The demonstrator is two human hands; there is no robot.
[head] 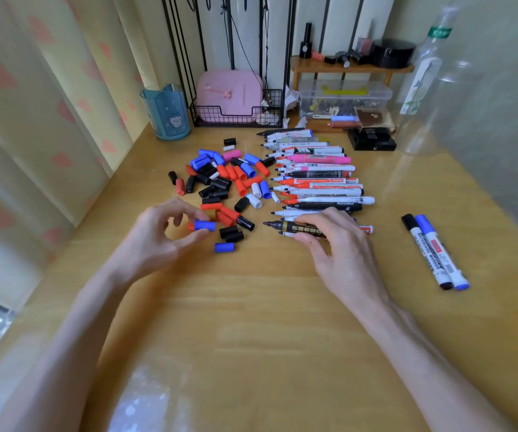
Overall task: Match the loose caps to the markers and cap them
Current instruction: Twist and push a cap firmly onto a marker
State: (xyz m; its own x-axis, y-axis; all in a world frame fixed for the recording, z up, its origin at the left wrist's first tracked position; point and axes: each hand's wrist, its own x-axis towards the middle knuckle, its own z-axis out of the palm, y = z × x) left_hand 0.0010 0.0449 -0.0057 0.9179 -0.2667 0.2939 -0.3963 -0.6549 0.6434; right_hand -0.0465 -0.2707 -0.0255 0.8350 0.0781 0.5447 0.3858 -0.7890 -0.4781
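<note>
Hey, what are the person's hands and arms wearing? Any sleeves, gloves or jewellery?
Nothing is worn. The left hand and right hand have no gloves, and no rings show. The left forearm and right forearm are uncovered to the frame's edge: no sleeves, watch or bracelet.

Table (251,307): pale yellow-brown wood, glossy top.

- Loose plastic marker caps (220,179) in blue, red, black, white and pink, heaped left of centre.
- Uncapped felt markers (320,182), side by side in a row just right of the caps, tips pointing left; a black-and-gold marker (285,226) is at the near end.
- Two capped whiteboard markers (435,251), one black and one blue, touching, well apart at right.
- Translucent blue pen cup (167,112), rear left.
- Black wire basket (235,120), rear centre.
- Small wooden shelf riser (351,68) over a clear plastic lidded box (345,98), rear right.
- Flat black box (371,139) in front of them.
- Clear plastic bottle (423,88), upright, far right.
</note>
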